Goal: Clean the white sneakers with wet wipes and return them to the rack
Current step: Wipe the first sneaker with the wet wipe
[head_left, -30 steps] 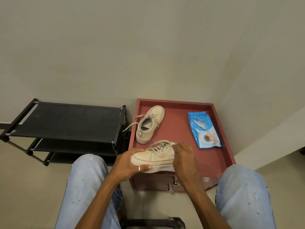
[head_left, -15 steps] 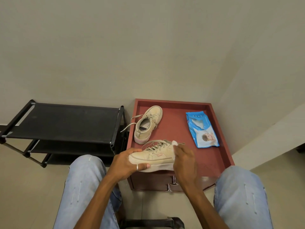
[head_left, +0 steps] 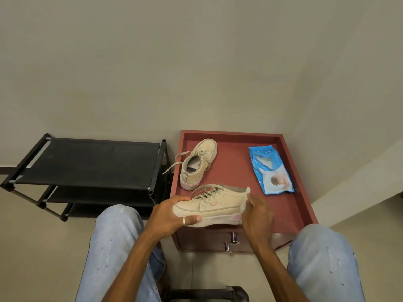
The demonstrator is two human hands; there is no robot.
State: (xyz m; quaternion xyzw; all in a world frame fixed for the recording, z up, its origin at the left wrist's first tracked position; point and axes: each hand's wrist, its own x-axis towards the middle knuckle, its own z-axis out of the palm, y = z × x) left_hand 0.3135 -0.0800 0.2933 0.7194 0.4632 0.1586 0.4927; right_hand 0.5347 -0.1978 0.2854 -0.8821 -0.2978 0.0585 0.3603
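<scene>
While left hand (head_left: 168, 216) grips the toe of cream-white lace-up sneaker (head_left: 213, 203) over red wooden desk (head_left: 235, 171) at 6 o'clock, right hand (head_left: 257, 216) pinches white wet wipe (head_left: 246, 198) on its heel. Step: wiping shoe 1. Next prob: 2nd cream sneaker (head_left: 197, 164) at 11, then black metal rack (head_left: 87, 162) at 9.

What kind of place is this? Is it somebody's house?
Probably a corner of someone's home, maybe by the door. A black shoe rack stands against the plain wall, beside a small red cabinet holding a sneaker and a pack of wet wipes.
</scene>
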